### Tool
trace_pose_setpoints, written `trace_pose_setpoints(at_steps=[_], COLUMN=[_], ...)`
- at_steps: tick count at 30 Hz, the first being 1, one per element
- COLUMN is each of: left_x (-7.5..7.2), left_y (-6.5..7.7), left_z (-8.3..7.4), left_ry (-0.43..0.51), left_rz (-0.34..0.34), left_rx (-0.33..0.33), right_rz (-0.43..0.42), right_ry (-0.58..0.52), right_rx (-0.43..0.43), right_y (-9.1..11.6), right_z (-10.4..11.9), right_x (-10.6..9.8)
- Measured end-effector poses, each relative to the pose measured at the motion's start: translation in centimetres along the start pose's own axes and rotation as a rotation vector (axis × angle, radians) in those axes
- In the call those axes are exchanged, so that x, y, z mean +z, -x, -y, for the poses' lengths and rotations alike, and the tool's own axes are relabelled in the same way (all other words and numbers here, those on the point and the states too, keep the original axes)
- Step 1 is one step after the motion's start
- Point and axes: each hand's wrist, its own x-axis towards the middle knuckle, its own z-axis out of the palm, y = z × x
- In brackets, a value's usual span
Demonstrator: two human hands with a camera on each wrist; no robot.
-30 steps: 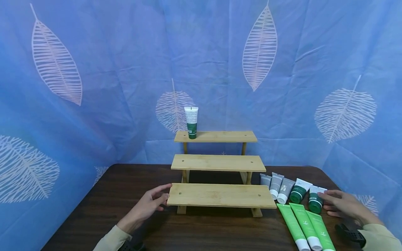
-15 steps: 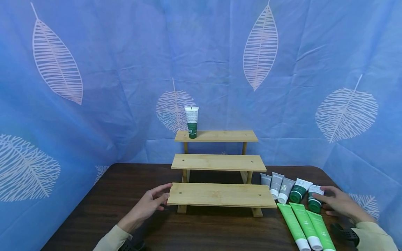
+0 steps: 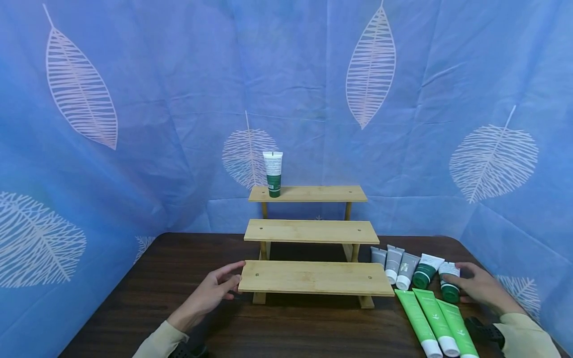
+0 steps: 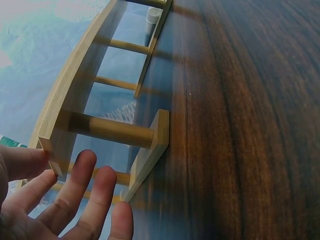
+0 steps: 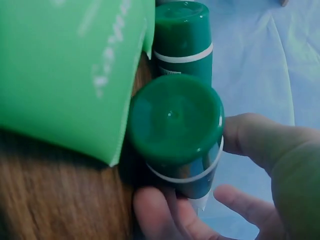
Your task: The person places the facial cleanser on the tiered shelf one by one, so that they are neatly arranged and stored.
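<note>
A wooden three-tier stand stands on the table. With its thumb and forefinger, my left hand touches the left end of the lowest shelf; the other fingers spread loosely below the board. My right hand holds a white and dark green tube lying at the right, its thumb on one side and fingers on the other. In the right wrist view, the round green cap of this tube faces the camera. A similar tube stands cap down at the left of the top shelf.
Left of the held tube lie another white and green tube and several grey tubes. Nearer the front lie several bright green tubes with white caps. Blue cloth with leaf prints hangs behind the dark wooden table.
My right hand has moved left and closed its thumb and fingers around the white and green tube, which has shifted slightly. My left hand has stayed at the shelf end.
</note>
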Motion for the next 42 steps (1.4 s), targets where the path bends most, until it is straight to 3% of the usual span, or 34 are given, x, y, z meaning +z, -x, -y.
trace_pose_setpoints(at_steps=[5,10,16,26,32,42], left_x=[-0.1,0.0,0.1,0.2,0.2,0.5], left_y=[0.0,0.0,-0.1,-0.3,-0.2,-0.2], left_z=[0.0,-0.1,0.0,0.1,0.1,0.0], left_ry=[0.006,0.01,-0.02,-0.017,-0.009,-0.015], left_rz=[0.001,-0.008,-0.016,-0.022,-0.032,-0.05], left_rx=[-0.002,-0.011,-0.015,-0.03,-0.032,-0.055], right_rz=[-0.01,-0.048,-0.145,-0.369,-0.403,-0.45], right_ry=[0.019,-0.072,-0.045,-0.091,-0.153,-0.218], right_rx=[-0.014,-0.028,-0.056,-0.167,-0.233,-0.359], right_y=[-0.1,-0.1,0.0,2.2,3.6,3.2], right_z=[-0.1,-0.3,0.1,5.3,8.7,13.2], right_x=[-0.1,-0.2,-1.2,-1.3,-0.9,-0.3])
